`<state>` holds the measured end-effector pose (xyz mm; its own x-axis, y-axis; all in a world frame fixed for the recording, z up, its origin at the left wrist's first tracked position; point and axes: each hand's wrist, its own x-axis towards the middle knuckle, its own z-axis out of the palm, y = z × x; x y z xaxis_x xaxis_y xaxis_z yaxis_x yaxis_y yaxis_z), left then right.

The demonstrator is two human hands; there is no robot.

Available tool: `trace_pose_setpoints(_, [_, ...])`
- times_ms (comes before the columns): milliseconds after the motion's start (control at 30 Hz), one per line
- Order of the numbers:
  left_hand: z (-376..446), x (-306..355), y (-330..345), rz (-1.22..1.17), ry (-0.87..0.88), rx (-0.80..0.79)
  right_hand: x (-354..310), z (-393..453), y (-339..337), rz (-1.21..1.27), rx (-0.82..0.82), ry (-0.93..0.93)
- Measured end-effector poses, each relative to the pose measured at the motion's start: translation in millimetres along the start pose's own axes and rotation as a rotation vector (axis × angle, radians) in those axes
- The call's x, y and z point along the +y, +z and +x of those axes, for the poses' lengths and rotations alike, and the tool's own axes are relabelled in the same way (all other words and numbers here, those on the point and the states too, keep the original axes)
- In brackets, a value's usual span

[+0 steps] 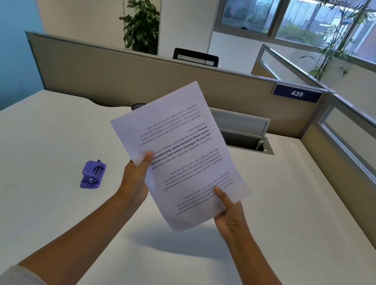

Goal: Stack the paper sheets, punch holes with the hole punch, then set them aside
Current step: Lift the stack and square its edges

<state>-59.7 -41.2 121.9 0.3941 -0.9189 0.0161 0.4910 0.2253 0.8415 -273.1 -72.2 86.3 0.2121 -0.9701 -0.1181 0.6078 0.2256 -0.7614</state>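
Both hands hold paper sheets above desk; punch left.

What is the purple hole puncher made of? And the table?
The hole punch looks like glossy purple plastic with shiny metal pins, judging by the highlights. The table looks like a smooth, matte white laminate; the look alone leaves that open.

Bright window daylight, soft shadow on desk, wide-angle edge distortion.
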Motion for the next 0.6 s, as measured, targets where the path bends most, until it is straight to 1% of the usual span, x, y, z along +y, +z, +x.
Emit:
trace_pose_setpoints(167, [1, -3, -4, -0.028, 0.015, -0.043, 2, 5, -6, -0.123, 0.012, -0.02])
trace_pose_setpoints(333, [-1, -8, -20, -0.007, 0.0, 0.051, -16, 12, -23, -0.367, -0.022, -0.084])
trace_pose_setpoints(500, [2, 0, -46, 0.09, -0.035, 0.08, -33, 13, -45, -0.48, -0.045, -0.076])
trace_pose_setpoints(600, [1, 3, -63, 0.23, -0.067, 0.06, -42, 13, -55, -0.529, -0.054, -0.057])
